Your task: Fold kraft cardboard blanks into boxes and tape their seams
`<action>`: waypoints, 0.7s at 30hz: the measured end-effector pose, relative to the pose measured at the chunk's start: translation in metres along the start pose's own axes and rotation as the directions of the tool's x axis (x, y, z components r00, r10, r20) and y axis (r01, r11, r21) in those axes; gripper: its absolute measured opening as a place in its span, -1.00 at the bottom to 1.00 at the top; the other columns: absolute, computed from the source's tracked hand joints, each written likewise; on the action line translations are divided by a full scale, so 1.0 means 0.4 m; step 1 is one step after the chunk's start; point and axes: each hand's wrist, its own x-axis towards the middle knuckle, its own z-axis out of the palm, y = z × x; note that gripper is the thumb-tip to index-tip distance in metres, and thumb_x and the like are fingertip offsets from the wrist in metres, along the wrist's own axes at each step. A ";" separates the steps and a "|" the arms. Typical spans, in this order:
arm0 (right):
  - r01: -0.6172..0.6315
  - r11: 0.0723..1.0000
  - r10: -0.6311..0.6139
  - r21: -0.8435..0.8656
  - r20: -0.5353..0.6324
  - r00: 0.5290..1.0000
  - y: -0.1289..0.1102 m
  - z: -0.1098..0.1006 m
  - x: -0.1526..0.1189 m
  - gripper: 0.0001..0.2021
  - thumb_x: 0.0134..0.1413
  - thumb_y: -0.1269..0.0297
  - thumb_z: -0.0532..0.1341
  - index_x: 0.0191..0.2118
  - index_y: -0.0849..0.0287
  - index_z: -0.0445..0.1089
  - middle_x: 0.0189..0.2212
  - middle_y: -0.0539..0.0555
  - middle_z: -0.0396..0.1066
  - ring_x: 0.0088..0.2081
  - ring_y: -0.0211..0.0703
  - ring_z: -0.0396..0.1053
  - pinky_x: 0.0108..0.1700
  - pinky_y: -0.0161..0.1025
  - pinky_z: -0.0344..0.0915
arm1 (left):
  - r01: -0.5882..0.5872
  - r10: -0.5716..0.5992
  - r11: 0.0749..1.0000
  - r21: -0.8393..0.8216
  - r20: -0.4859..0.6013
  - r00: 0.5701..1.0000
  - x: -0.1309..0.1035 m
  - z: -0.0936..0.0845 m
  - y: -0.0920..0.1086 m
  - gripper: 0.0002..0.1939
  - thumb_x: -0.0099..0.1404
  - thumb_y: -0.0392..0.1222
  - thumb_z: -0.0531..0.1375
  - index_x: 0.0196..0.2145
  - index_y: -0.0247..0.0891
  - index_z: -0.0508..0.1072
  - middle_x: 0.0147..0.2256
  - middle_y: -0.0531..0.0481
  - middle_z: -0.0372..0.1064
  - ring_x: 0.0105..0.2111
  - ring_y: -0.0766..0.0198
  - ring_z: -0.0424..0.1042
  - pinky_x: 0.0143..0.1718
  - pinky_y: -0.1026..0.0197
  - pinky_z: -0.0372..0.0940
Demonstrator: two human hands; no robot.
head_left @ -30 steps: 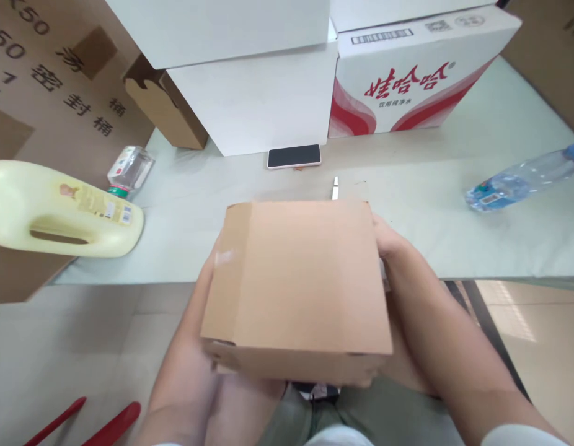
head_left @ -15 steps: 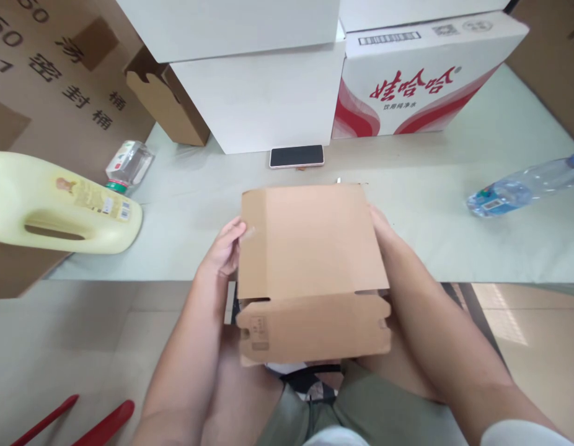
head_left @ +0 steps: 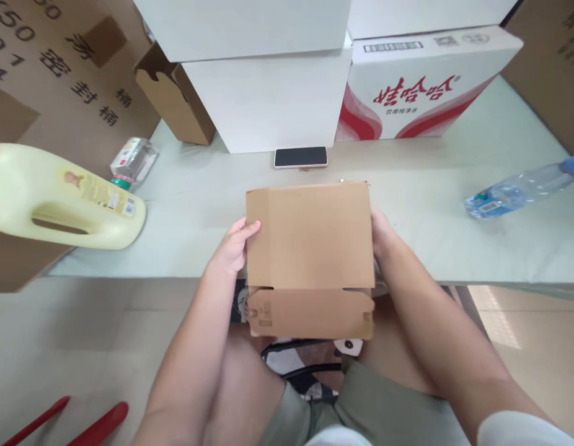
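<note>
Between my hands is a brown cardboard box [head_left: 319, 238], partly over the table's front edge and partly over my lap. Its near flap [head_left: 310, 314], with notched corners and a small printed mark, hangs toward me. My left hand [head_left: 235, 244] grips the box's left side, thumb on the top face and the other fingers at the edge. At the right side, my right hand [head_left: 380, 234] holds the box's edge; its fingertips are hidden behind the cardboard.
A black phone [head_left: 300, 157] lies before stacked white boxes [head_left: 268, 102]. To the left are a pale yellow jug [head_left: 105, 210], a small clear bottle [head_left: 134, 162] and an upright cardboard carton [head_left: 185, 105]. A water bottle [head_left: 505, 195] lies on the table [head_left: 436, 210] at right.
The near flap has swung down and away from me, so it looks shorter. My left thumb has come onto the box's top face. The view has shifted slightly.
</note>
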 end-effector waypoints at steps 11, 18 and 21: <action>0.059 0.986 -0.092 0.156 0.212 0.973 -0.023 0.010 -0.067 -0.19 -0.36 -0.50 0.31 -0.05 0.00 0.43 -0.11 0.12 0.57 -0.05 0.06 0.53 -0.11 0.02 0.47 | -0.392 0.238 0.854 -0.342 -0.414 0.879 0.057 -0.069 -0.002 -0.90 0.33 -0.18 0.24 -0.19 -0.17 0.49 -0.09 -0.06 0.58 -0.06 0.20 0.55 -0.03 0.15 0.45; 0.123 0.991 -0.115 0.051 -0.138 0.984 -0.055 0.066 -0.161 -0.48 -0.30 0.01 0.55 -0.18 0.04 0.44 -0.23 0.01 0.56 -0.25 -0.13 0.51 -0.25 -0.18 0.50 | -0.303 0.191 0.878 -0.372 -0.307 0.932 0.036 -0.041 0.027 -0.82 0.32 -0.08 0.17 -0.19 -0.16 0.50 -0.15 -0.06 0.57 -0.15 0.15 0.55 -0.15 0.14 0.44; 0.223 0.966 -0.178 0.133 -0.287 0.941 -0.148 -0.010 -0.220 -0.57 -0.39 0.15 0.58 -0.33 0.06 0.45 -0.47 -0.09 0.47 -0.58 -0.35 0.28 -0.65 -0.35 0.16 | -0.201 0.089 0.890 -0.408 -0.276 0.957 0.012 -0.022 0.054 -0.75 0.32 -0.04 0.07 -0.28 -0.18 0.49 -0.27 -0.06 0.54 -0.34 0.21 0.53 -0.37 0.19 0.38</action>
